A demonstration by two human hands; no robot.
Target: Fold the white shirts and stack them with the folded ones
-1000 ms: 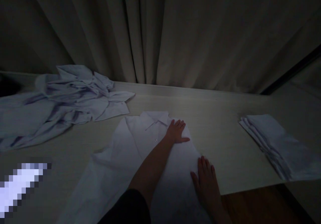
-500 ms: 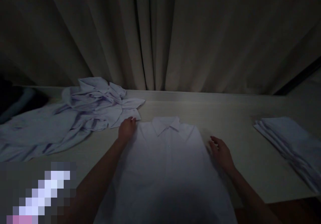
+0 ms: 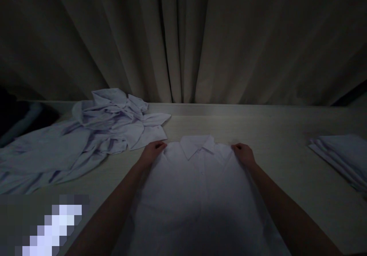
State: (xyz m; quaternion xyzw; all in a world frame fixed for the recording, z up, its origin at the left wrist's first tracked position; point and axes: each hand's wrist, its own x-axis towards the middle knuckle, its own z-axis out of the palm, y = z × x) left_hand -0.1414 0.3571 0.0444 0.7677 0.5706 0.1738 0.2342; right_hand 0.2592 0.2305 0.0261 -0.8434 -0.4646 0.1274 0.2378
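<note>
A white collared shirt (image 3: 197,191) lies front up and spread out before me, its collar pointing away toward the curtain. My left hand (image 3: 151,153) pinches the shirt at its left shoulder corner. At the opposite shoulder, my right hand (image 3: 244,153) is closed on the cloth in the same way. Both sleeves are mostly hidden beside or under the body of the shirt. A dark shadow falls over the lower front, and the hem runs out of view.
A crumpled heap of white shirts (image 3: 111,122) lies at the left on the pale surface (image 3: 275,130). Folded white garments (image 3: 344,153) are stacked at the right. A dark item (image 3: 25,114) sits at the far left. Behind hangs a long curtain (image 3: 235,49).
My right hand has moved in from beside the shirt and closed on its shoulder. My left hand now pinches the other shoulder. The view has shifted slightly to the right.
</note>
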